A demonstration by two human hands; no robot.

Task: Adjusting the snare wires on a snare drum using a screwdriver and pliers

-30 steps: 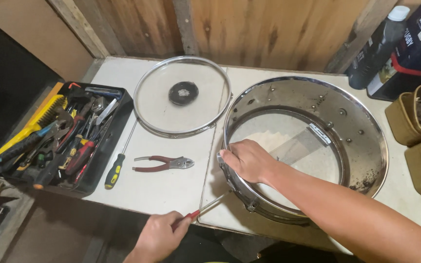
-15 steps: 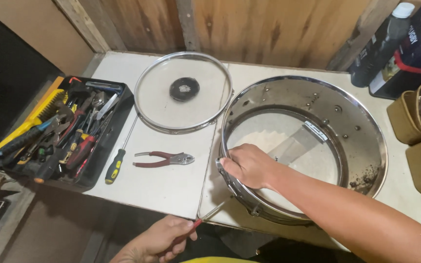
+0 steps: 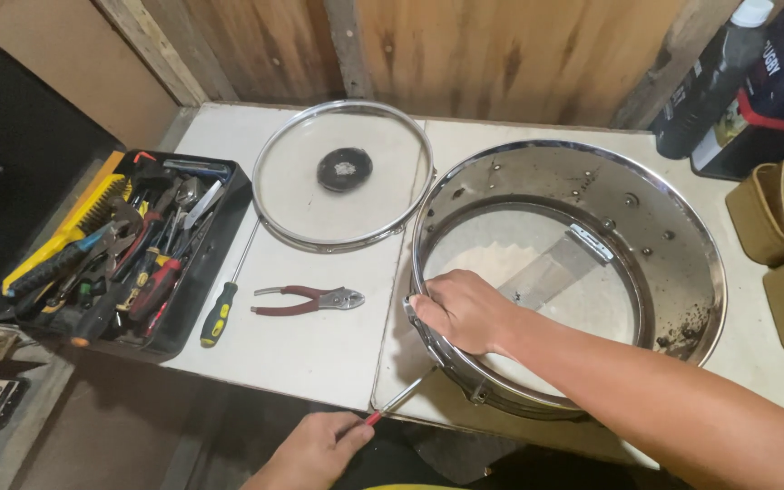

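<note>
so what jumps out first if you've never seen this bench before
The big chrome drum shell fills the table's right half, with the right hand gripping its near rim. At the table's front edge the left hand holds a red-handled screwdriver angled toward the shell. To the left sit a clear drumhead hoop, red pliers and a crowded black tool tray.

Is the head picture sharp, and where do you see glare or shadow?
Head view: mostly sharp; bright glare runs along the chrome drum shell rim; the right hand casts a soft shadow on the white table; the left hand at the bottom edge lies darker.
</note>
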